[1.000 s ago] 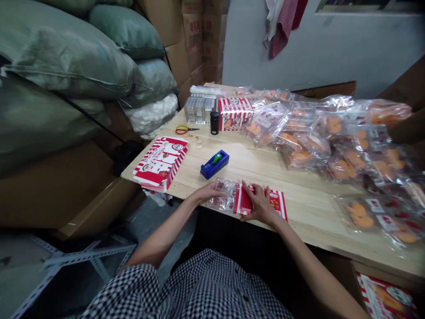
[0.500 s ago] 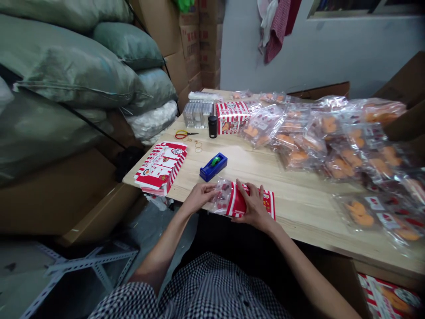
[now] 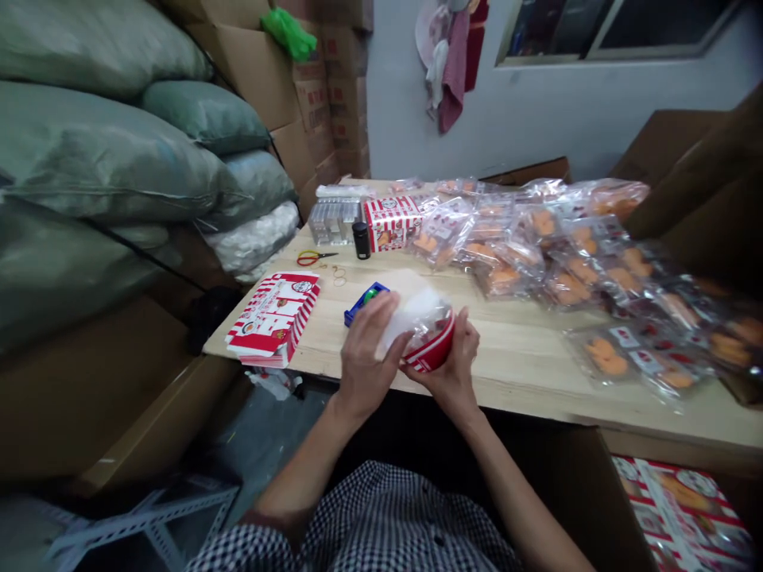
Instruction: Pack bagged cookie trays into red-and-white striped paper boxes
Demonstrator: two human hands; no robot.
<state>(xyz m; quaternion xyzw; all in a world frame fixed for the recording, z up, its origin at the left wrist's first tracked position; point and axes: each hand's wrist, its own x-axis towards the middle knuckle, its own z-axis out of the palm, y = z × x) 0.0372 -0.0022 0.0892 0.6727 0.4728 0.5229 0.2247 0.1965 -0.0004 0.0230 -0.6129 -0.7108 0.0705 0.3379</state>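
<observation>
In front of me, just above the table's near edge, is a red paper cup (image 3: 436,349) with white stripes, tilted so that its mouth faces up and left. My right hand (image 3: 456,372) is wrapped round its right side and underside. A crinkled clear plastic bag (image 3: 424,316) fills the mouth and sticks out of it; its contents are blurred. My left hand (image 3: 366,357) grips the bag's left side, thumb at the cup's rim and fingers stretched up along the plastic. Behind my left fingers sits a blue tape dispenser (image 3: 358,308) with green tape, partly hidden.
Flat printed boxes (image 3: 277,314) lie stacked at the table's left. Scissors (image 3: 315,257), a black bottle (image 3: 361,240), clear cases (image 3: 334,221) and a striped box (image 3: 392,222) stand farther back. Many bagged orange pieces (image 3: 506,274) cover the right side. Large sacks (image 3: 119,159) rise at left.
The cup, flat on the table before, is now lifted, opened round and tilted in my right hand. My left hand has moved up and right over the bag. The view has shifted right.
</observation>
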